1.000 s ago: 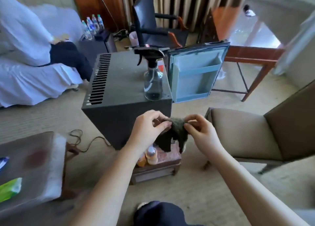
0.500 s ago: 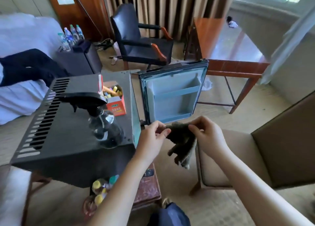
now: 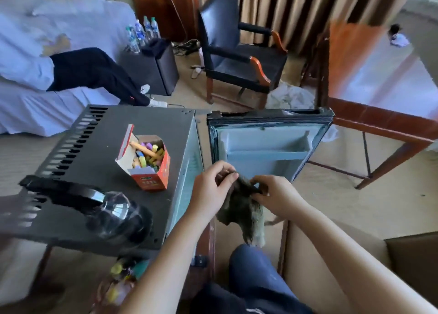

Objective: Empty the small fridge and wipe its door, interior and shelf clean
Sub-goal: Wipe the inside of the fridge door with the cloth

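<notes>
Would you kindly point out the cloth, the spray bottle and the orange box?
cloth [image 3: 244, 211]: head view, on its hanging middle.
spray bottle [image 3: 118, 216]: head view, on its clear body.
orange box [image 3: 149, 183]: head view, on its front face.

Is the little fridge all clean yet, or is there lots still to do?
Not yet. Done: the door is open and its shelves look empty. In hand: the left hand and right hand pinch a cloth in front of the door. Left, it seems: wiping the door, inside and shelf. The fridge hides most of its inside, so I cannot tell if that is emptied.
</notes>
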### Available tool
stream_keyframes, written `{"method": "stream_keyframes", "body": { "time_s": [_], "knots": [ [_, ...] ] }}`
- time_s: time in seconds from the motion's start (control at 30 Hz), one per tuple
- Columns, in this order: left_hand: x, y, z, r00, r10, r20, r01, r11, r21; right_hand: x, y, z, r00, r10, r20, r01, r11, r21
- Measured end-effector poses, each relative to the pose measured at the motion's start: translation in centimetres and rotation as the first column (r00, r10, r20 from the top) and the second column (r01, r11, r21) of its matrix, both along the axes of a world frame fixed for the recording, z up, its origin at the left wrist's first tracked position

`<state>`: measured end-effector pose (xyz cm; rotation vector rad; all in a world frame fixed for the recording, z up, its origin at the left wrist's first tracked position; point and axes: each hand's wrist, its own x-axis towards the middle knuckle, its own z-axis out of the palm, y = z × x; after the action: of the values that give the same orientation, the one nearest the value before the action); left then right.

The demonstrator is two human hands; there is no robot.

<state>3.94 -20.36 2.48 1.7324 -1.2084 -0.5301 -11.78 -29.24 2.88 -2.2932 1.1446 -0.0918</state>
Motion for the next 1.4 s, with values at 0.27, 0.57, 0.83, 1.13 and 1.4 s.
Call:
{"method": "stream_keyframes", "body": {
  "time_s": [0.27,0.57,0.83,1.13,1.4],
  "knots": [
    [2.3,-2.1,-1.4,0.914,0.405,0.041,-0.404,0.914,-0.026,5.8,-9.8,-3.0,0.824,0.556,0.106,-0.566,0.807,0.169],
    [-1.5,-0.6,-1.9,0.618,0.779,0.105,-0.786,0.613,0.074,11.7,-13.7,-4.3,0.616,0.770,0.167,-0.774,0.631,-0.055],
    [-6.3,4.4,-1.5,0.391,0.910,0.139,-0.918,0.374,0.130,12.4,-10.5,-4.2,0.428,0.870,0.242,-0.892,0.451,-0.044],
    [-8.2,6.9,0.4,0.486,0.850,0.203,-0.856,0.417,0.306,13.0,-9.8,-3.4,0.382,0.879,0.284,-0.912,0.409,-0.040],
    [-8.1,4.2,-0.4,0.496,0.645,0.581,-0.835,0.173,0.522,14.0,-8.3,-0.4,0.382,0.803,0.457,-0.924,0.337,0.181]
  ]
}}
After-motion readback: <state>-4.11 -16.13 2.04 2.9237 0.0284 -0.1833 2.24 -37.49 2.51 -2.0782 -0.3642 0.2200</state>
